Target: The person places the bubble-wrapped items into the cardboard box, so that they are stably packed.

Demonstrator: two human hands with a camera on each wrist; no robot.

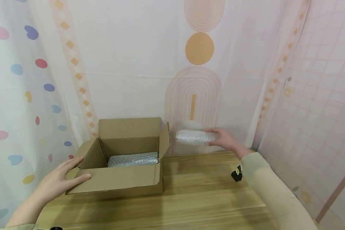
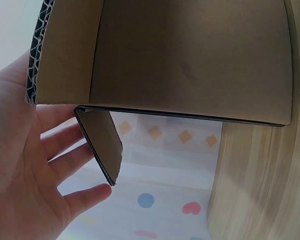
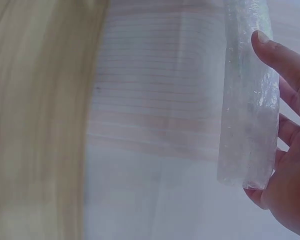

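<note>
An open cardboard box [image 1: 123, 179] stands on the wooden table [image 1: 195, 198] with a bubble-wrapped bundle [image 1: 133, 158] lying inside. My left hand [image 1: 64, 177] rests flat against the box's left front corner, fingers straight; the left wrist view shows the fingers [image 2: 65, 160] beside a box flap [image 2: 102, 145]. My right hand [image 1: 222, 138] holds a roll of bubble wrap [image 1: 194, 136] in the air to the right of the box, above the table's far edge. In the right wrist view the thumb [image 3: 280, 57] and fingers curl round the roll [image 3: 247, 100].
Patterned curtains [image 1: 195, 64] hang close behind the table and along both sides. The box's rear and right flaps [image 1: 164, 140] stand up. Bare wood lies in front and to the right of the box.
</note>
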